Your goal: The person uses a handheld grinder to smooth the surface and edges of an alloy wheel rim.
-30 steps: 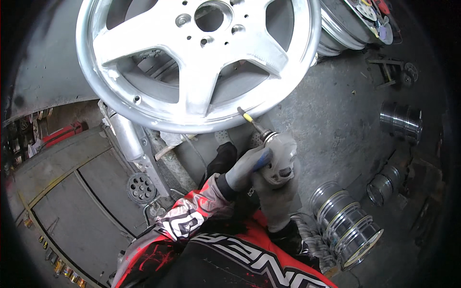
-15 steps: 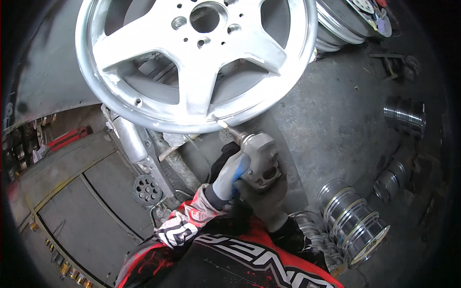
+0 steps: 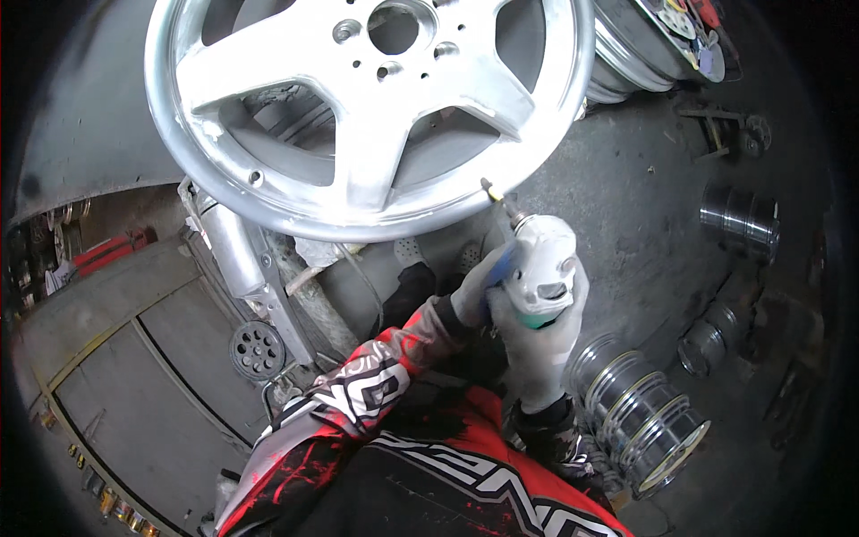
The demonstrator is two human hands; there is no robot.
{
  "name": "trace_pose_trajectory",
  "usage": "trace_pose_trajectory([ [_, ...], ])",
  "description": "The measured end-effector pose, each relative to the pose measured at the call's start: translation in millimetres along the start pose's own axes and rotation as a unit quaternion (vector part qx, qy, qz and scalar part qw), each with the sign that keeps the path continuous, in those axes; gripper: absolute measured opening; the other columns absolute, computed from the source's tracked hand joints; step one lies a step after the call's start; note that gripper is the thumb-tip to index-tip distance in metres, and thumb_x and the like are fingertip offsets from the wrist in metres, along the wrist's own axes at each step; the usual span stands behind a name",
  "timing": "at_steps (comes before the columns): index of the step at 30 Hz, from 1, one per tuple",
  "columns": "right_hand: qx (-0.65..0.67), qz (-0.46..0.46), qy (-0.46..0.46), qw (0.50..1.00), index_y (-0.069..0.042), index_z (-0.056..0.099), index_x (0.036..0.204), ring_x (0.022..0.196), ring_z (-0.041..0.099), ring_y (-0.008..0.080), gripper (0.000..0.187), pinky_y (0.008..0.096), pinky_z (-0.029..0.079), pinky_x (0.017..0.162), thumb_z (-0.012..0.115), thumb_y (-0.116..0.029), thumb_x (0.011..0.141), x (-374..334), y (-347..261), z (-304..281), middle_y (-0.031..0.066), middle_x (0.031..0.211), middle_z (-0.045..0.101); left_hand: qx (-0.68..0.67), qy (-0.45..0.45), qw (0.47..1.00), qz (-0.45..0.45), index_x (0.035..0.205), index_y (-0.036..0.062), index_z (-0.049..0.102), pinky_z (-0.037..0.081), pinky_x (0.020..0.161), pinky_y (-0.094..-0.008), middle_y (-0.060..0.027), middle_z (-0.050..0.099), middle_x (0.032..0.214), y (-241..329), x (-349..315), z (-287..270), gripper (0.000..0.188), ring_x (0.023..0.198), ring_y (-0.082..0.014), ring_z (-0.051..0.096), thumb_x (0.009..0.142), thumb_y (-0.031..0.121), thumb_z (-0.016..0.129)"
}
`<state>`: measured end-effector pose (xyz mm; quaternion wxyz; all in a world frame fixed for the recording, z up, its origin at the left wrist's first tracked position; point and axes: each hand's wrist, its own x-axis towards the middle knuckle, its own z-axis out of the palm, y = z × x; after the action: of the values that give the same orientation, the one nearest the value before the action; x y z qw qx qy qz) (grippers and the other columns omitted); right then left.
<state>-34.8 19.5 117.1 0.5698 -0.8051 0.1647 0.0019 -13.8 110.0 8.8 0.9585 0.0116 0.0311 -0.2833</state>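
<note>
A silver five-spoke alloy wheel (image 3: 371,161) fills the upper middle, its face whitish and bare-looking. Just below its lower right rim, I hold a pale power grinder (image 3: 542,259) with a green part on its body. A slim bit (image 3: 492,191) projects from its front and overlaps the rim's outer lip; whether it touches the metal I cannot tell. My left hand (image 3: 479,291), in a grey and blue glove, is closed on the grinder's left side. Wrapped round its body from below and the right is my gloved right hand (image 3: 542,353). Some fingers are hidden behind the tool.
A metal cylinder on a frame (image 3: 234,246) and a round holed disc (image 3: 257,350) stand left below the wheel. Stacked shiny rims (image 3: 640,416) lie at lower right, with more rims (image 3: 739,219) beyond. A grey panelled surface (image 3: 152,394) spans the left.
Both hands and the grinder have moved right and up along the rim. The bit has left the bottom spoke's base for the lower right lip.
</note>
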Motion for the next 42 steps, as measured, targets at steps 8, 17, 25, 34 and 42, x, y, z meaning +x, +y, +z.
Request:
trace_pose_trajectory([
  [8, -0.008, -0.028, -0.097, 0.995, -0.002, 0.042, 0.145, 0.115, 0.065, 0.023, 0.09, 0.0372, 0.055, 0.095, 0.095, -0.02, 0.074, -29.8, -15.2, 16.4, 0.016, 0.13, 0.062, 0.032, 0.081, 0.995, 0.053, 0.152, 0.0024, 0.046, 0.041, 0.116, -0.038, -0.01, 0.058, 0.144, 11.5, -67.3, 21.8, 0.059, 0.133, -0.0208, 0.055, 0.108, 0.043, 0.049],
  [17, 0.019, -0.016, -0.193, 0.981, -0.002, 0.038, 0.147, 0.121, 0.062, 0.0261, 0.096, 0.0391, 0.054, 0.099, 0.096, -0.018, 0.072, -24.6, -10.4, 13.2, 0.0175, 0.132, 0.058, 0.149, 0.162, 0.973, 0.065, 0.146, 0.0008, 0.05, 0.047, 0.107, -0.036, -0.0104, 0.062, 0.137, 23.7, -80.3, 39.8, 0.061, 0.124, -0.0195, 0.06, 0.108, 0.048, 0.051],
  [25, -0.012, -0.068, -0.12, 0.99, 0.0, 0.037, 0.147, 0.121, 0.06, 0.0268, 0.093, 0.0389, 0.052, 0.102, 0.093, -0.01, 0.073, 6.8, 5.3, -15.9, 0.016, 0.133, 0.055, 0.067, 0.146, 0.985, 0.068, 0.143, 0.0005, 0.055, 0.045, 0.108, -0.0357, -0.0093, 0.064, 0.134, -16.8, -17.6, 27.1, 0.057, 0.121, -0.0181, 0.061, 0.108, 0.045, 0.051],
  [34, 0.019, -0.018, -0.062, 0.998, 0.001, 0.032, 0.149, 0.126, 0.056, 0.0249, 0.093, 0.0373, 0.049, 0.106, 0.09, -0.011, 0.077, 68.5, 3.8, -43.0, 0.0161, 0.136, 0.051, 0.058, 0.057, 0.994, 0.073, 0.148, 0.001, 0.051, 0.044, 0.114, -0.0341, -0.0091, 0.061, 0.142, -29.8, 75.2, -13.6, 0.052, 0.127, -0.0169, 0.059, 0.11, 0.036, 0.051],
  [42, -0.04, -0.091, -0.113, 0.989, 0.001, 0.031, 0.151, 0.127, 0.057, 0.0271, 0.097, 0.0387, 0.05, 0.105, 0.091, -0.011, 0.076, 60.6, 17.8, -46.7, 0.018, 0.137, 0.052, 0.028, 0.059, 0.996, 0.059, 0.146, 0.0009, 0.052, 0.045, 0.111, -0.0352, -0.0097, 0.064, 0.136, -21.7, 53.0, 15.4, 0.053, 0.123, -0.0173, 0.061, 0.11, 0.04, 0.048],
])
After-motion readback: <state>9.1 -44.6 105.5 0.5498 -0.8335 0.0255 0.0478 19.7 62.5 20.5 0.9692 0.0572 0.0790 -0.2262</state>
